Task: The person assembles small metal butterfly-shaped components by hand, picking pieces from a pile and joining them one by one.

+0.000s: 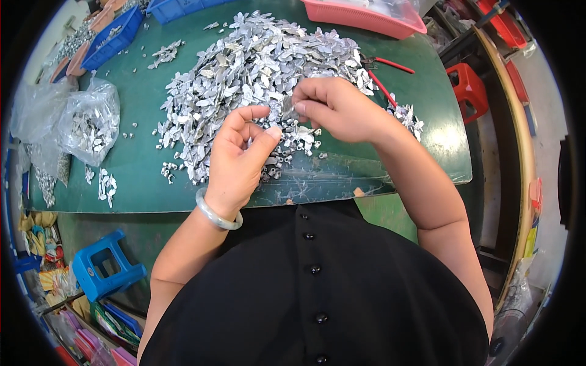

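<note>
A big heap of silvery leaf-shaped metal pieces (244, 67) covers the middle of the green table (415, 152). At its near edge lie small metal tube-like pieces (284, 157). My right hand (345, 113) is above the heap, thumb and forefinger pinched on a grey leaf-shaped metal piece (289, 107). Left of it, my left hand (235, 155) is curled, with a pale bangle (217, 218) on the wrist. Its thumb and forefinger tips stand apart while the other fingers fold toward the palm; whatever they hold is hidden.
Red-handled pliers (383, 87) lie right of the heap. Clear plastic bags (91, 116) of pieces are on the left. Blue trays (115, 39) and a pink basket (366, 17) line the far side. A blue stool (107, 265) and a red stool (469, 91) flank the table.
</note>
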`<state>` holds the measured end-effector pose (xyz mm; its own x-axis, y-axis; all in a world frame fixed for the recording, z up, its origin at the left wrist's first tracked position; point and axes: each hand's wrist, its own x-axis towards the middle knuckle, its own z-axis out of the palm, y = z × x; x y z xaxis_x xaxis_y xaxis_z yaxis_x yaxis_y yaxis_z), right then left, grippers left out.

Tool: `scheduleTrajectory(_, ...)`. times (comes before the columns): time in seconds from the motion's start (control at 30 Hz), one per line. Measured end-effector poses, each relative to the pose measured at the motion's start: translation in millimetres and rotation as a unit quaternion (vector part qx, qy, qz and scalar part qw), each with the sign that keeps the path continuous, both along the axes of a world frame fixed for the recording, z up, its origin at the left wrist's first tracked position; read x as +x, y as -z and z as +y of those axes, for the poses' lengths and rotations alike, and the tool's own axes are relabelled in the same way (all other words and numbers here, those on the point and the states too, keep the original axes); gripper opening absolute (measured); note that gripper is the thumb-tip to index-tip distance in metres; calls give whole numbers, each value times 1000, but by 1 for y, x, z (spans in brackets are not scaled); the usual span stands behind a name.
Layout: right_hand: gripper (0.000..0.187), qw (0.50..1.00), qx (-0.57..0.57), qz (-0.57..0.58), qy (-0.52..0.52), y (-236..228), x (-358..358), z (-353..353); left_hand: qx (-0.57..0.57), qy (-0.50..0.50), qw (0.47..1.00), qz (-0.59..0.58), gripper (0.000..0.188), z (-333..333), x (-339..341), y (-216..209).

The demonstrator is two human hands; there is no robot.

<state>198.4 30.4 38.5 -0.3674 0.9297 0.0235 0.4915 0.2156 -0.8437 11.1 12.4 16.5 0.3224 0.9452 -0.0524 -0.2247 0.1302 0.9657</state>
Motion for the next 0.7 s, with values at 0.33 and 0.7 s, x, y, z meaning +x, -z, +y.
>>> scheduleTrajectory(0.33, 15, 972, -132, 188, 51, -3, -6, -30, -88, 59, 994, -14, 4, -2, -2, 10)
scheduleTrajectory(0.7, 16, 950, -176, 246, 80, 6, 0, -44, -65, 47, 997, -16, 2, -7, 1, 12)
